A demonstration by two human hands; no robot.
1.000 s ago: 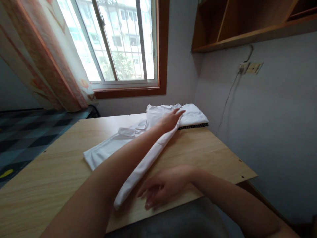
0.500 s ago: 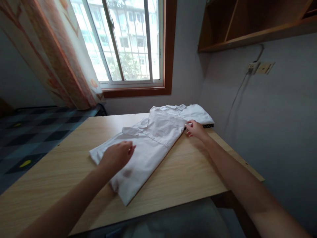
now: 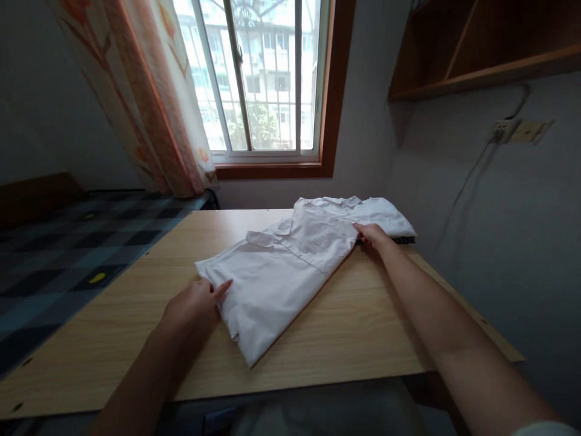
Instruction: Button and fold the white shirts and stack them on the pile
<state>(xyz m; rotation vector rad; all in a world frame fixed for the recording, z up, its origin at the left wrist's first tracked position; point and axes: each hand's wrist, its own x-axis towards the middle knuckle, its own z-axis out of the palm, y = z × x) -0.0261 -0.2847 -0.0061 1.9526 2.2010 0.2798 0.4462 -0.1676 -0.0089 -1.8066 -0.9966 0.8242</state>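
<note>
A white shirt (image 3: 281, 284) lies folded lengthwise and slanted across the wooden table, with its collar-like flap (image 3: 260, 238) showing near the upper left. At its left end, my left hand (image 3: 197, 300) is closed on the edge, one finger lying on top and the others partly hidden beneath. My right hand (image 3: 373, 235) pinches the shirt's right edge between thumb and fingers. Just behind that hand is another folded white garment (image 3: 385, 217), partly covering a black ridged object (image 3: 403, 240).
The table (image 3: 363, 321) has its front edge close to me. A checked bed (image 3: 91, 242) stands to the left, below a patterned curtain (image 3: 145, 91). At the right are a wall socket (image 3: 503, 129) with a hanging cord and a wooden shelf (image 3: 490, 66) overhead.
My left hand has come down from above the shirt to its left edge and taken hold there. My right hand stays at the right edge. The camera view has turned slightly left.
</note>
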